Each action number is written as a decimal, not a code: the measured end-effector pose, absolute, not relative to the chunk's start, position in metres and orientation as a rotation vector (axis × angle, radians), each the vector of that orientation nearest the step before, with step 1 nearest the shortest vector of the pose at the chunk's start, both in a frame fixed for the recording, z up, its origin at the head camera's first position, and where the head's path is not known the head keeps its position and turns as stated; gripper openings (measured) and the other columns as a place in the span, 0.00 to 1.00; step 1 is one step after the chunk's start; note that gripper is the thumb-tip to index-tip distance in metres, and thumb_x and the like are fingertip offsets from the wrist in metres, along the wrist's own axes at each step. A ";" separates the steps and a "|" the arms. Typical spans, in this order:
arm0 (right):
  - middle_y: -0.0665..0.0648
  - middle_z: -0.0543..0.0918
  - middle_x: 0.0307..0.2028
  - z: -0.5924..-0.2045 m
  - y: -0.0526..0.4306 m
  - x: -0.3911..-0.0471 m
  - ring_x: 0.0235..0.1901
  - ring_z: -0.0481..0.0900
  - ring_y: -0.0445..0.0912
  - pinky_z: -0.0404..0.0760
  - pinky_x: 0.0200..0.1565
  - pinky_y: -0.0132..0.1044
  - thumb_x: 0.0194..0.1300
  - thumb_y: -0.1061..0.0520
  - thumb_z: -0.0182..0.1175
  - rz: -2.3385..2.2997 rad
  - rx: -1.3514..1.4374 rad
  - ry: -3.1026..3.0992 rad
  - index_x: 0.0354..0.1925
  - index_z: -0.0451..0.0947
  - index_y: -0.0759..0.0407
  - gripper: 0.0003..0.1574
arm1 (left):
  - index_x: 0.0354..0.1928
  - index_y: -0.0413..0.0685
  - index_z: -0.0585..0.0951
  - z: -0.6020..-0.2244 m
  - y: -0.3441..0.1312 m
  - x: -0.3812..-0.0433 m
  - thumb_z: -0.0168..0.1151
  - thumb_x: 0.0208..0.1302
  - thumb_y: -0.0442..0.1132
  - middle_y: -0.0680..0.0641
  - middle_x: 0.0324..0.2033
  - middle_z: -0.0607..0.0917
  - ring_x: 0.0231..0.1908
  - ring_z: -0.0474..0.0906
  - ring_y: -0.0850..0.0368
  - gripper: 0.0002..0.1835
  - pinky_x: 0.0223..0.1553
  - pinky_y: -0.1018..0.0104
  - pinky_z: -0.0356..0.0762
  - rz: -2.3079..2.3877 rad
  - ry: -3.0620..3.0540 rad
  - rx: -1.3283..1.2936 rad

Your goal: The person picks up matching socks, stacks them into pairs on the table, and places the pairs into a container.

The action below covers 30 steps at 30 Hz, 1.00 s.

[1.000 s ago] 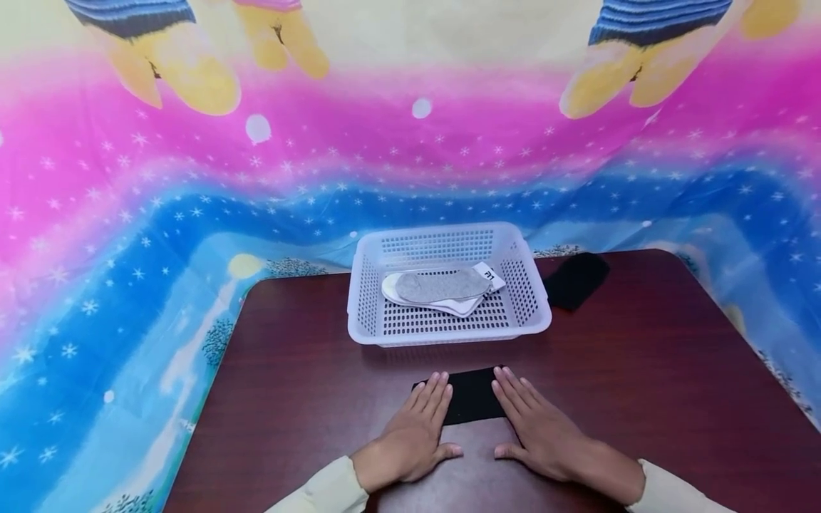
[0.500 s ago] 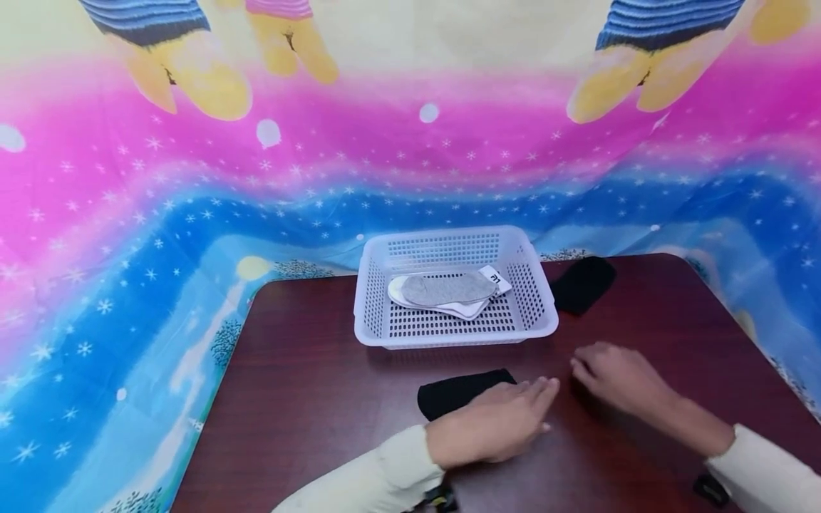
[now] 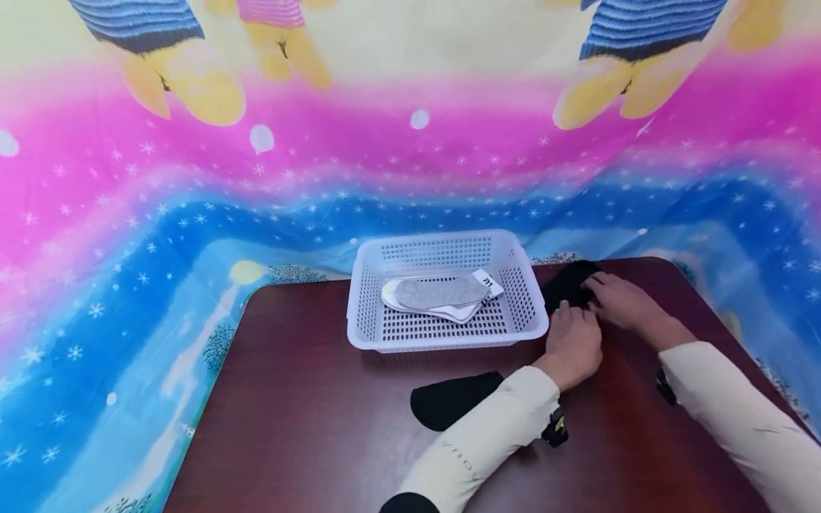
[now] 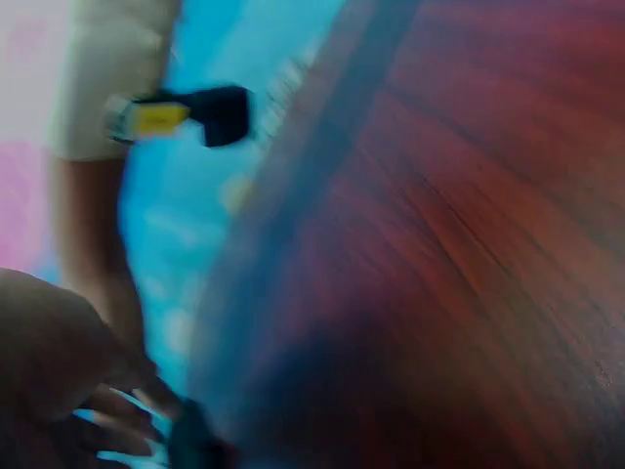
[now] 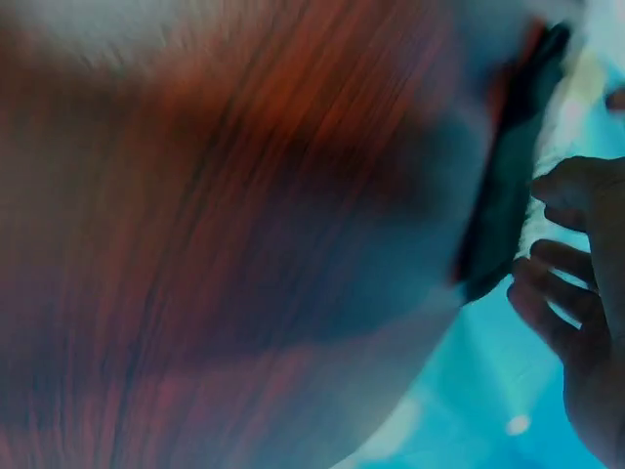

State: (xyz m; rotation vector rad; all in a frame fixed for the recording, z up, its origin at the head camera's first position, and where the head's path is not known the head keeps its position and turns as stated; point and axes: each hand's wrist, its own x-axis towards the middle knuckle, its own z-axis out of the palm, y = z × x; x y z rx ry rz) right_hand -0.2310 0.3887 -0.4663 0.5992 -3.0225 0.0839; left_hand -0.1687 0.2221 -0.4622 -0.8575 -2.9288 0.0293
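A black sock (image 3: 564,286) lies at the table's back right, beside the basket. My right hand (image 3: 625,303) reaches its right side, fingertips at the cloth. In the right wrist view the right hand's fingers (image 5: 552,293) are loosely bent and apart, by the sock's edge (image 5: 513,176). My left hand (image 3: 574,345) is at the sock's near edge, fingers bent downward; its fingertips are partly hidden. The left wrist view is dark and blurred, with the left hand (image 4: 44,342) at lower left. Another black sock (image 3: 452,400) lies flat in front, partly covered by the left sleeve.
A white perforated basket (image 3: 449,342) stands at the back centre of the wooden table (image 3: 308,427). Inside lie a grey sock (image 3: 442,292) and white socks (image 3: 458,313) with a paper label. A printed cloth backdrop (image 3: 288,185) hangs behind the table.
Both hands have left the front black sock, where they lay flat, and moved right and away to the back black sock. The front sock and basket stayed in place.
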 end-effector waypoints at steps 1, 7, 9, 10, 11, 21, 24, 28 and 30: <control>0.76 0.70 0.57 -0.472 0.390 -0.235 0.57 0.68 0.70 0.69 0.56 0.64 0.63 0.61 0.60 0.060 0.581 -3.071 0.58 0.69 0.73 0.28 | 0.69 0.52 0.64 -0.470 0.226 -0.172 0.53 0.64 0.60 0.50 0.65 0.69 0.70 0.57 0.52 0.35 0.69 0.65 0.58 0.020 -2.965 -0.794; 0.76 0.57 0.68 -0.495 0.387 -0.247 0.66 0.56 0.71 0.62 0.61 0.66 0.65 0.61 0.55 0.033 0.517 -3.237 0.70 0.57 0.69 0.38 | 0.75 0.52 0.52 -0.504 0.233 -0.187 0.41 0.71 0.58 0.47 0.74 0.55 0.74 0.47 0.50 0.35 0.73 0.61 0.46 0.256 -3.026 -0.604; 0.74 0.56 0.70 -0.495 0.382 -0.251 0.68 0.54 0.71 0.62 0.61 0.66 0.63 0.61 0.54 0.092 0.494 -3.266 0.71 0.57 0.65 0.39 | 0.75 0.53 0.50 -0.507 0.231 -0.192 0.40 0.71 0.58 0.48 0.74 0.53 0.74 0.45 0.51 0.35 0.74 0.59 0.42 0.333 -3.024 -0.607; 0.74 0.55 0.70 -0.493 0.381 -0.252 0.68 0.53 0.71 0.62 0.61 0.67 0.62 0.62 0.53 0.113 0.477 -3.284 0.71 0.57 0.64 0.40 | 0.75 0.54 0.50 -0.507 0.230 -0.194 0.40 0.71 0.58 0.49 0.74 0.52 0.75 0.44 0.52 0.35 0.74 0.59 0.41 0.340 -3.042 -0.608; 0.73 0.55 0.70 -0.491 0.379 -0.254 0.68 0.53 0.71 0.63 0.60 0.67 0.61 0.63 0.53 0.126 0.464 -3.297 0.71 0.58 0.64 0.40 | 0.75 0.54 0.50 -0.506 0.228 -0.196 0.40 0.71 0.59 0.49 0.74 0.52 0.74 0.44 0.52 0.35 0.73 0.59 0.41 0.394 -3.037 -0.642; 0.72 0.60 0.68 -0.480 0.385 -0.260 0.67 0.56 0.70 0.68 0.57 0.65 0.56 0.66 0.57 0.018 0.497 -3.272 0.69 0.62 0.62 0.41 | 0.72 0.58 0.60 -0.505 0.223 -0.206 0.39 0.73 0.58 0.56 0.71 0.61 0.73 0.50 0.50 0.30 0.72 0.57 0.50 0.729 -2.867 -0.899; 0.71 0.65 0.65 -0.482 0.391 -0.258 0.65 0.61 0.68 0.70 0.57 0.63 0.56 0.66 0.57 -0.001 0.535 -3.217 0.66 0.66 0.63 0.37 | 0.72 0.57 0.60 -0.508 0.221 -0.203 0.39 0.73 0.57 0.54 0.71 0.62 0.73 0.50 0.53 0.30 0.72 0.59 0.49 0.669 -2.864 -0.862; 0.69 0.72 0.58 -0.486 0.398 -0.253 0.59 0.68 0.65 0.72 0.56 0.61 0.59 0.65 0.58 -0.016 0.583 -3.131 0.60 0.71 0.66 0.29 | 0.72 0.55 0.60 -0.512 0.217 -0.199 0.37 0.75 0.54 0.52 0.70 0.64 0.72 0.53 0.55 0.28 0.71 0.61 0.52 0.645 -2.811 -0.836; 0.68 0.74 0.55 -0.488 0.401 -0.251 0.57 0.71 0.63 0.72 0.55 0.60 0.60 0.64 0.59 -0.019 0.606 -3.097 0.58 0.73 0.67 0.26 | 0.72 0.55 0.60 -0.513 0.215 -0.196 0.37 0.76 0.52 0.52 0.70 0.65 0.72 0.55 0.55 0.27 0.70 0.62 0.53 0.633 -2.794 -0.830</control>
